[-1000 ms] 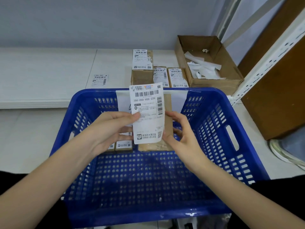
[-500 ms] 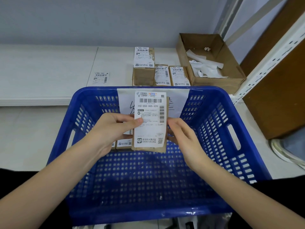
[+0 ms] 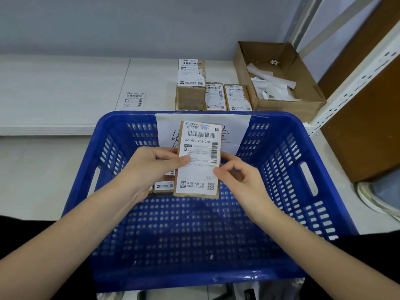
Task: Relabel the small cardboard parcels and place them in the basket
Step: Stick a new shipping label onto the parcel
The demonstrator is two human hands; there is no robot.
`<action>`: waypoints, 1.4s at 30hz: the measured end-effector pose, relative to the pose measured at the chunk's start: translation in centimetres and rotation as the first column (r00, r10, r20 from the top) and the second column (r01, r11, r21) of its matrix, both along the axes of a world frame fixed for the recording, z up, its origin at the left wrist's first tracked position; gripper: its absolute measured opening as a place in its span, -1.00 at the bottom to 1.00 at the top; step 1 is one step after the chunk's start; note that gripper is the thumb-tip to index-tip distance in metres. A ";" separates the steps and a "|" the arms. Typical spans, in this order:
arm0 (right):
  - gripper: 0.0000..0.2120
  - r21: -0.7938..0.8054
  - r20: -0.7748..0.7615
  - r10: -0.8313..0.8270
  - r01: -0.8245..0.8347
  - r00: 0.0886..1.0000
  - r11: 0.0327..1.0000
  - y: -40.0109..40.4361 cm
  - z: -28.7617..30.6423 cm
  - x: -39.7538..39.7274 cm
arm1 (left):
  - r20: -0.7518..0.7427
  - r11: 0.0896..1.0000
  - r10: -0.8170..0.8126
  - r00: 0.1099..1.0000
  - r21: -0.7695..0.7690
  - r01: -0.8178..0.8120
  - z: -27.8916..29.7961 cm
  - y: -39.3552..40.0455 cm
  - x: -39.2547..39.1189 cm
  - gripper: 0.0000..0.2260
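The label (image 3: 198, 158) had gone flat onto our parcel (image 3: 195, 194). Our left hand (image 3: 151, 167) gripped it above the basket (image 3: 303, 191); our right hand (image 3: 236, 176) pinched its edge, probably smoothing.

Even, soft indoor light, fairly bright, with faint shadows only. Wide-angle bending curves the shelf upright (image 3: 355, 83) and the worktop (image 3: 54, 87) edges. The centre is sharp; the frame's corners soften slightly.

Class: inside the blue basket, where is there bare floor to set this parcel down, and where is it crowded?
Bare: the basket floor from the near wall up to the hands, and its right half. Crowded: the far-left corner, where labelled parcels lie behind the left hand. The held parcel hangs above.
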State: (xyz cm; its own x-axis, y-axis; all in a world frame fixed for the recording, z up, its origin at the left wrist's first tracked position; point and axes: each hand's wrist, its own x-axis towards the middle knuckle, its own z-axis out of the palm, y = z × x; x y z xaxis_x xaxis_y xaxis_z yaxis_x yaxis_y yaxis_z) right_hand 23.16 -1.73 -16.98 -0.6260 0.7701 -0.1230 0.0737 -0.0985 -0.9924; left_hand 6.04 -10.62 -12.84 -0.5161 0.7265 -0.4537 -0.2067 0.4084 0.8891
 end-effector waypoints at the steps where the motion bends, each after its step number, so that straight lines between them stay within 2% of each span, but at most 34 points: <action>1: -0.85 -0.001 0.005 -0.001 0.001 1.000 1.000 0.0 0.0 0.0 | -0.009 1.000 0.006 1.000 -0.005 -0.006 0.0 0.0 0.0 -0.96; 11: -0.85 -0.001 0.048 -0.021 0.022 0.999 1.000 -0.1 0.2 0.2 | -0.089 0.999 0.031 0.996 -0.041 -0.035 0.0 0.1 0.2 -0.97; 20: -0.82 -0.017 0.066 -0.051 0.052 0.997 0.998 -0.2 0.3 0.0 | -0.103 0.999 0.031 0.994 -0.041 -0.036 -0.1 0.1 0.5 -0.92; 30: -0.76 -0.018 0.083 -0.078 0.079 0.994 0.997 -0.4 0.4 0.1 | -0.141 0.999 0.024 0.990 -0.042 -0.030 -0.4 0.0 0.5 -0.94; 38: -0.70 0.026 0.101 -0.106 0.104 0.989 0.994 -0.3 0.1 0.1 | -0.179 0.999 0.021 0.984 -0.043 -0.029 -1.0 0.0 0.8 -0.88; 42: -0.67 0.047 0.106 -0.100 0.096 0.989 0.994 -0.3 -0.1 0.1 | -0.192 0.998 0.037 0.981 -0.040 -0.045 -1.1 0.0 1.1 -0.92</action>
